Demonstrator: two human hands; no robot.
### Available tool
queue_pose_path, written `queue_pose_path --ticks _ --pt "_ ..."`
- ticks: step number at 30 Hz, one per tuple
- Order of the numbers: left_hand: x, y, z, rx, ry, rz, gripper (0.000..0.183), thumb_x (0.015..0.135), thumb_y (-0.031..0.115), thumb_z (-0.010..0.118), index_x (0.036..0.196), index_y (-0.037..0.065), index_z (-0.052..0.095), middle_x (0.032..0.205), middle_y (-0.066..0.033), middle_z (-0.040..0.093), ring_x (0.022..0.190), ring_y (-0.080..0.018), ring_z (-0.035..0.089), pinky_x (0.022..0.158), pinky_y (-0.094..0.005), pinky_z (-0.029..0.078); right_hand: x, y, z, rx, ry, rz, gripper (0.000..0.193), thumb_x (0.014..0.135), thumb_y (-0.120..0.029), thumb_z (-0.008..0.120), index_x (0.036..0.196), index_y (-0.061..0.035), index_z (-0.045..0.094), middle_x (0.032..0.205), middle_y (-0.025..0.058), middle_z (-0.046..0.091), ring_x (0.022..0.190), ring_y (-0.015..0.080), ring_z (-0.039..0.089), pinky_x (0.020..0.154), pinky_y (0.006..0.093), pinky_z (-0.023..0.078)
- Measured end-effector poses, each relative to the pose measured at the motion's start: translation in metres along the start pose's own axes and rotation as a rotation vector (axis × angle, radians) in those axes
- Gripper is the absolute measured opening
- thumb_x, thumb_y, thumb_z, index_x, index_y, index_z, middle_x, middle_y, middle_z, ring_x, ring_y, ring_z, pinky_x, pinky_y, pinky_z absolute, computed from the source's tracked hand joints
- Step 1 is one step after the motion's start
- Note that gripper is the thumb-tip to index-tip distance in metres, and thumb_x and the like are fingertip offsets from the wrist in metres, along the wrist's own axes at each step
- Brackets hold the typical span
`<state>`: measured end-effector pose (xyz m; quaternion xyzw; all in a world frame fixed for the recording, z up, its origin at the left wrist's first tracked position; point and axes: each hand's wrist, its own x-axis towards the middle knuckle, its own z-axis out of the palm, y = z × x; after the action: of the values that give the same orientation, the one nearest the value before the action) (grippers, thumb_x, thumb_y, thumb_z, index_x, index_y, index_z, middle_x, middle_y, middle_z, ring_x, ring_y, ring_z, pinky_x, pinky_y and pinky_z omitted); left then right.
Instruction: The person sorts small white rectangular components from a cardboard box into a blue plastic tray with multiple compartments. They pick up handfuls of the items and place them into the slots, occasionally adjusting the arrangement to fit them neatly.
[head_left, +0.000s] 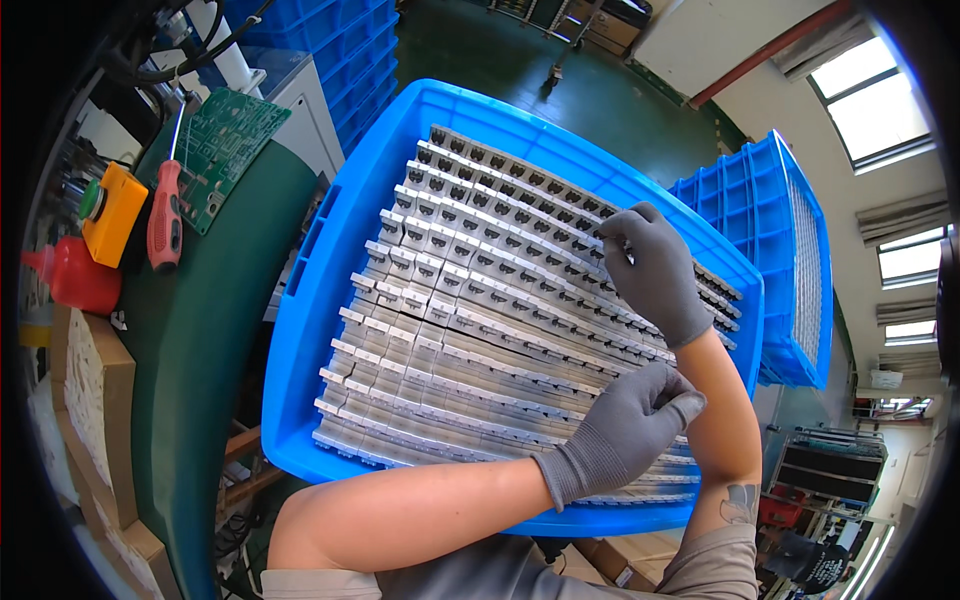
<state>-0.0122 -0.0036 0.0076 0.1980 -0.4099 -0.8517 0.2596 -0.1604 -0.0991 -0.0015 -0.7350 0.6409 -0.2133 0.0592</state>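
Bending inward above the parts, the fingers of the right hand leave a small gap beside the thumb; whether they pinch anything I cannot tell. Nearer the body, the left hand has its fingers half curled, the thumb close to the forefinger, and I cannot tell if they hold something. Both hands wear grey gloves.

Beneath the fingers and spreading to their left, the parts lie in long pale rows; the far rows, level with the right fingers, show black fittings. Around them all runs the blue bin. Right of the fingers, beyond its rim, stands another bin, with more parts inside.

Well left of the fingers is the green desk, bearing a screwdriver, a board, a yellow button box and a red bottle. Farther out, ahead and left, rise stacked bins.
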Motion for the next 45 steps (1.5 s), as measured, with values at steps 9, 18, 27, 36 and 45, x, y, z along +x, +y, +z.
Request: queue_pose_path --ticks 9,18,27,36,45 --pt "0.0 -0.006 0.001 -0.07 0.008 -0.018 0.023 0.102 0.02 0.059 0.111 0.0 0.065 0.085 0.0023 0.061 0.075 -0.002 0.053 0.067 -0.0214 0.048 -0.01 0.0 -0.003 -0.019 0.023 -0.122 0.016 0.083 -0.002 0.063 0.092 -0.0048 0.075 0.092 0.0133 0.066 0.083 0.0319 0.066 0.074 0.0422 0.055" --pt "-0.001 -0.001 0.0 -0.009 0.009 -0.037 0.023 0.102 0.022 0.059 0.109 0.0 0.065 0.079 0.0043 0.058 0.07 -0.0019 0.051 0.063 -0.0214 0.046 -0.018 -0.001 0.002 -0.108 -0.031 -0.176 0.026 0.077 0.0 0.063 0.098 -0.0065 0.077 0.089 0.0132 0.063 0.081 0.0316 0.065 0.071 0.0427 0.054" --pt "-0.002 -0.001 0.001 -0.039 0.008 -0.054 0.024 0.102 0.022 0.061 0.108 -0.001 0.065 0.08 0.0036 0.059 0.07 -0.0018 0.052 0.063 -0.0215 0.047 -0.019 -0.008 0.001 -0.099 -0.05 -0.175 0.028 0.079 0.001 0.06 0.101 -0.006 0.076 0.09 0.0141 0.063 0.081 0.0321 0.064 0.07 0.0432 0.053" --pt "-0.003 0.002 0.0 -0.042 -0.014 -0.063 0.023 0.101 0.021 0.061 0.109 -0.001 0.065 0.082 0.0025 0.061 0.073 -0.0027 0.053 0.065 -0.022 0.048 -0.022 -0.009 -0.002 -0.044 -0.029 -0.101 0.031 0.078 0.007 0.058 0.101 -0.0049 0.075 0.094 0.015 0.063 0.084 0.0329 0.064 0.074 0.0422 0.053" --pt "-0.003 -0.001 0.001 0.069 0.005 0.0 0.024 0.1 0.024 0.062 0.104 0.0 0.065 0.082 0.0013 0.06 0.073 -0.0039 0.053 0.066 -0.0235 0.048 -0.038 0.001 -0.011 -0.216 -0.011 -0.195 0.035 0.075 0.009 0.057 0.103 -0.0052 0.073 0.116 0.0147 0.066 0.111 0.0355 0.061 0.097 0.0469 0.049"
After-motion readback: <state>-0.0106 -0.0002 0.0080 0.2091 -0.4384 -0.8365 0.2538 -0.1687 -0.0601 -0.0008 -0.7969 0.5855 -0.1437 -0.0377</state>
